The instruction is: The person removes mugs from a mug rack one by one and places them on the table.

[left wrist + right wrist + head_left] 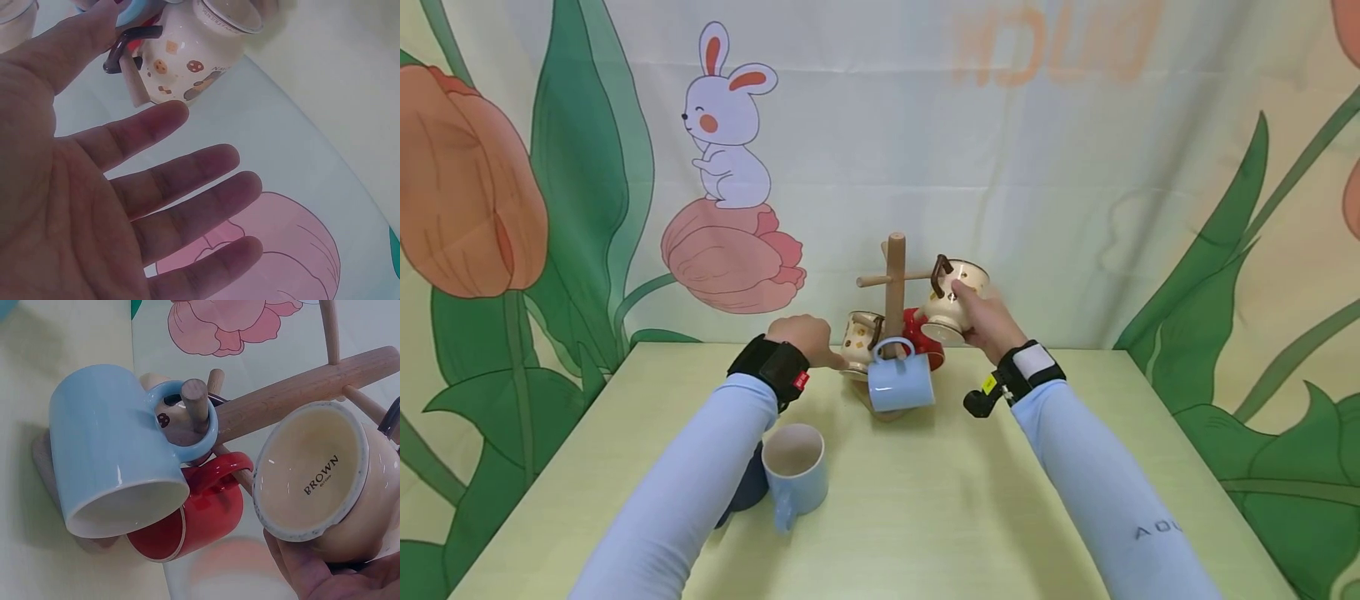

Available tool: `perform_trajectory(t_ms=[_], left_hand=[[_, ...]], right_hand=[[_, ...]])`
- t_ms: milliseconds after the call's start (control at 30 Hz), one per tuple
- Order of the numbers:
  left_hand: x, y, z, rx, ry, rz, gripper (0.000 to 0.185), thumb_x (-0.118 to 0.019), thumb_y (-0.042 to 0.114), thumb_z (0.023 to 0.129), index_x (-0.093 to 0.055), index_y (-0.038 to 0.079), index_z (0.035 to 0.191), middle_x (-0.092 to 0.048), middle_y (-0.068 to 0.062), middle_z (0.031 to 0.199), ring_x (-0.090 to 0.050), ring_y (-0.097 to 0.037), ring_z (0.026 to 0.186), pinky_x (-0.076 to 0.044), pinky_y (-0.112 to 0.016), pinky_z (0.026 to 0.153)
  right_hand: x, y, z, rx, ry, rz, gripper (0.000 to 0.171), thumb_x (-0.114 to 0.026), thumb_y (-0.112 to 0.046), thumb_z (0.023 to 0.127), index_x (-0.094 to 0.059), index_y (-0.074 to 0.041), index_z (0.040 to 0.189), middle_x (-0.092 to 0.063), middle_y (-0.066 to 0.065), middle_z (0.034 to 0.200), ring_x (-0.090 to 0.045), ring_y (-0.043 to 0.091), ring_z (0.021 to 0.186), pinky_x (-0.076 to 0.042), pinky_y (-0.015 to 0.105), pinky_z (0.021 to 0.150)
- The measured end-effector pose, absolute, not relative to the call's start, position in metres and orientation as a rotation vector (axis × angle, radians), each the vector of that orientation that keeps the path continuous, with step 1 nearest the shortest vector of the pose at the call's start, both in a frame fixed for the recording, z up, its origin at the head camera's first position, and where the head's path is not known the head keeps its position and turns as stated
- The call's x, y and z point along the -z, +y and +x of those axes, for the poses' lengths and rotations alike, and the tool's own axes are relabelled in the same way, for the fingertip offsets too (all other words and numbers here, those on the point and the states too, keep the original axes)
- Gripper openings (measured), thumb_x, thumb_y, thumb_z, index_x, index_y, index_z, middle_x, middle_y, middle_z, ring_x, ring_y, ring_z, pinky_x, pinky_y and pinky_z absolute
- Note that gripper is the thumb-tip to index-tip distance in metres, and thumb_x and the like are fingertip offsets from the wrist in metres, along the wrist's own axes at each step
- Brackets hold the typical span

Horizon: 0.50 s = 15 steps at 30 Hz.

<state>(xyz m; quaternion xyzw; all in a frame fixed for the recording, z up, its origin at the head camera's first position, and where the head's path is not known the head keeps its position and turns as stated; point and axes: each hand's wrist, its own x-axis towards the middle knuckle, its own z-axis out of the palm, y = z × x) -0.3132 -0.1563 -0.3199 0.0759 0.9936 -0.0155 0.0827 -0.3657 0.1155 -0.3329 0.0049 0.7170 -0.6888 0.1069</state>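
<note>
Okay, right hand (992,323) grips raised mug (943,308); left hand (805,337) spread, empty. Best to square handle (937,280) to peg (917,275), base (309,475) clear of red mug (215,519).

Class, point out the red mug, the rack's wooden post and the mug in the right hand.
Red mug (214,515): right wrist view, outer wall.
Wooden post (895,305): head view, middle of shaft.
Held mug (944,305): head view, body.
</note>
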Motion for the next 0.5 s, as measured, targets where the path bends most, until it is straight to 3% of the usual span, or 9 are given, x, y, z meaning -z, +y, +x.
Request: perform_trajectory(t_ms=[233,500], left_hand=[[0.322,-0.155,-0.316,0.015,2.959,0.27,0.056,-0.07,0.053,0.087,-0.072,0.006,0.115,-0.071,-0.01,0.105,-0.066,-0.028,0.094,-0.054,-0.048,0.082],[0.316,-0.149,-0.304,-0.128,2.943,0.311,0.047,-0.071,0.05,0.087,-0.07,0.007,0.107,-0.068,-0.006,0.093,-0.063,-0.026,0.088,-0.052,-0.044,0.079]], right_hand=[[0.337,0.121,-0.358,2.08,2.086,0.024,0.07,-0.051,-0.045,0.101,-0.026,-0.001,0.15,-0.045,0.022,0.14,-0.052,0.034,0.123,-0.043,0.046,0.104],[0.343,0.129,-0.339,2.068,2.165,0.022,0.072,-0.052,-0.051,0.099,-0.036,0.005,0.142,-0.048,0.02,0.136,-0.055,0.028,0.117,-0.044,0.04,0.103]])
